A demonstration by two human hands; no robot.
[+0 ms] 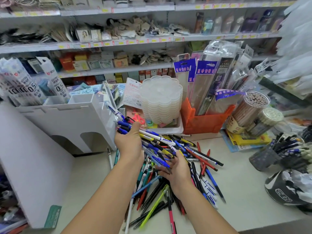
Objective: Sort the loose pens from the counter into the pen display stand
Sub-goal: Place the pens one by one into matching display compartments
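A big heap of loose pens (199, 159) in blue, black, red, yellow and green lies on the pale counter (244, 191). My left hand (129, 141) grips a bundle of blue pens (125, 125), raised beside the white pen display stand (67, 119). The stand has open compartments along its top and arched cut-outs in its front. My right hand (177, 169) is lower, its fingers curled round the other end of several pens at the top of the heap. More pens lie under both forearms.
An orange bin (207, 122) of long packets and a stack of clear plastic palettes (162, 102) stand behind the heap. Tubs of pencils (249, 114), a mesh cup of pens (265, 157) and a black bag (285, 190) crowd the right. Stocked shelves fill the back.
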